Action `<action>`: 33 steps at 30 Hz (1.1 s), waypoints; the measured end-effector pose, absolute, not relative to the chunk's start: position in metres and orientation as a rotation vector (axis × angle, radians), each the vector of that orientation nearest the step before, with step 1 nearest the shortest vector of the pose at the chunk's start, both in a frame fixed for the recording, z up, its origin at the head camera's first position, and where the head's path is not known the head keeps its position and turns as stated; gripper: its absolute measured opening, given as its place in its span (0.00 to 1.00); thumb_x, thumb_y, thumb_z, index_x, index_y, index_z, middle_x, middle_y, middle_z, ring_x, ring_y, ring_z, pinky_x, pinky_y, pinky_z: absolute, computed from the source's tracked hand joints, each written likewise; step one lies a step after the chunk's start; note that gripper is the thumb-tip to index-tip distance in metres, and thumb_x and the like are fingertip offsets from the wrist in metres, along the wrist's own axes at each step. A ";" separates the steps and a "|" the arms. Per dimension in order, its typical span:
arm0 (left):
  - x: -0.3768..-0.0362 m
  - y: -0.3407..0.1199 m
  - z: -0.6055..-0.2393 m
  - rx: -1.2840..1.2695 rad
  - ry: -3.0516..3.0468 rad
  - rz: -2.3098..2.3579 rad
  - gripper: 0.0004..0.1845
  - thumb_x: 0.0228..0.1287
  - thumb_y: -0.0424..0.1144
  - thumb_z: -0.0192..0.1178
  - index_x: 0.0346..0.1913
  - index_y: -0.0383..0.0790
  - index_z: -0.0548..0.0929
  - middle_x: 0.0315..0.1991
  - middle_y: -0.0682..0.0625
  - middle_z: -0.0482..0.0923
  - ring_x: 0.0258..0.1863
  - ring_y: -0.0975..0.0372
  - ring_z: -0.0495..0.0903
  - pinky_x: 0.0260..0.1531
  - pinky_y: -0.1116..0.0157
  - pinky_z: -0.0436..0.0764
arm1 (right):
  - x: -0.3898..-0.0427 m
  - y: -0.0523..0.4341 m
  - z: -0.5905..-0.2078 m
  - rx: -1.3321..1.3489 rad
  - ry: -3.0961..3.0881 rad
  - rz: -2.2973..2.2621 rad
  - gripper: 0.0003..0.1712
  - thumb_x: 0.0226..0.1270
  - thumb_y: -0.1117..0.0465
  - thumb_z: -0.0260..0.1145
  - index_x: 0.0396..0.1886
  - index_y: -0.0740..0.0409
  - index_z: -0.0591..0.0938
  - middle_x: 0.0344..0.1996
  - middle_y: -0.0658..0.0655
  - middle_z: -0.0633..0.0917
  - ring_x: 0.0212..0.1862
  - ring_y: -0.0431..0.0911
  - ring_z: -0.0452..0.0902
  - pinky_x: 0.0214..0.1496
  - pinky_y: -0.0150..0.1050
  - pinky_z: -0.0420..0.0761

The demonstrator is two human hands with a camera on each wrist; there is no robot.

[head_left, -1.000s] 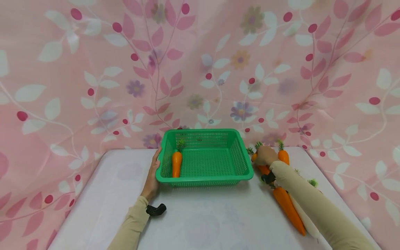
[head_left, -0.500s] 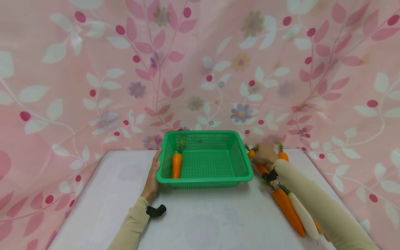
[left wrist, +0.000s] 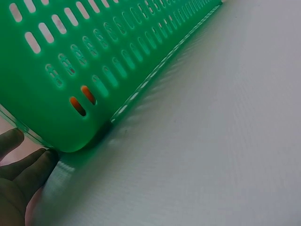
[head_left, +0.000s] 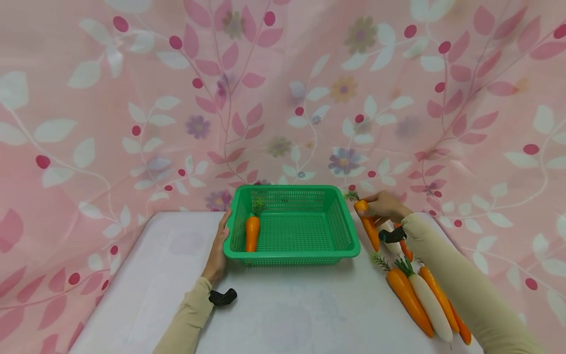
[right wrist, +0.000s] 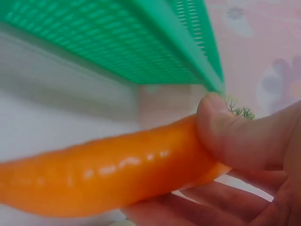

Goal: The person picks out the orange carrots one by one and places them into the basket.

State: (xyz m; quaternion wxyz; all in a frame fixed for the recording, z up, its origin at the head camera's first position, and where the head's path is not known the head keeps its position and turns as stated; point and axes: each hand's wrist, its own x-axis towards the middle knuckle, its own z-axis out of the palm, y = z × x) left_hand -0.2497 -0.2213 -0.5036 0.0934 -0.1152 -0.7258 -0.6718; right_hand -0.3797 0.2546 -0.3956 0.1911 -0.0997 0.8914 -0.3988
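My right hand (head_left: 383, 206) holds an orange carrot (head_left: 370, 230) near its leafy top, just right of the green basket (head_left: 292, 255). In the right wrist view the thumb presses on the carrot (right wrist: 108, 174) from above and the fingers lie beneath it. My left hand (head_left: 217, 253) rests against the basket's left side. Fairly straight fingers (left wrist: 35, 172) touch the basket's lower corner in the left wrist view. Inside the basket, at its left, lies another carrot (head_left: 252, 233) with green leaves.
On the table's right lie a carrot (head_left: 409, 302), a white radish (head_left: 431, 307) and more carrots, partly under the right forearm. Another white vegetable (head_left: 391, 242) lies behind the right wrist. A pink floral cloth (head_left: 283, 98) hangs behind the white table (head_left: 283, 305).
My right hand has lifted the carrot from the group at the right and raised it slightly beside the basket. The left hand and the basket keep their places.
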 end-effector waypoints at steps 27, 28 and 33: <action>-0.249 -0.221 -0.506 -0.374 -2.164 -1.962 0.28 0.81 0.44 0.30 0.80 0.53 0.47 0.80 0.54 0.42 0.78 0.54 0.44 0.72 0.41 0.45 | -0.396 0.244 -0.373 -0.194 2.093 -1.541 0.39 0.72 0.58 0.63 0.76 0.67 0.59 0.44 0.60 0.83 0.37 0.52 0.86 0.46 0.47 0.85; -0.249 -0.221 -0.506 -0.376 -2.163 -1.961 0.28 0.81 0.44 0.30 0.80 0.53 0.47 0.80 0.53 0.43 0.78 0.54 0.44 0.72 0.41 0.45 | -0.396 0.243 -0.372 -0.200 2.081 -1.561 0.39 0.72 0.58 0.63 0.76 0.67 0.59 0.44 0.60 0.83 0.37 0.51 0.86 0.45 0.47 0.85; -0.250 -0.221 -0.504 -0.371 -2.165 -1.954 0.28 0.81 0.44 0.30 0.80 0.52 0.47 0.80 0.53 0.43 0.78 0.54 0.45 0.72 0.42 0.45 | -0.396 0.235 -0.365 -0.218 2.002 -1.638 0.37 0.73 0.60 0.62 0.75 0.67 0.59 0.46 0.59 0.82 0.43 0.52 0.86 0.47 0.48 0.84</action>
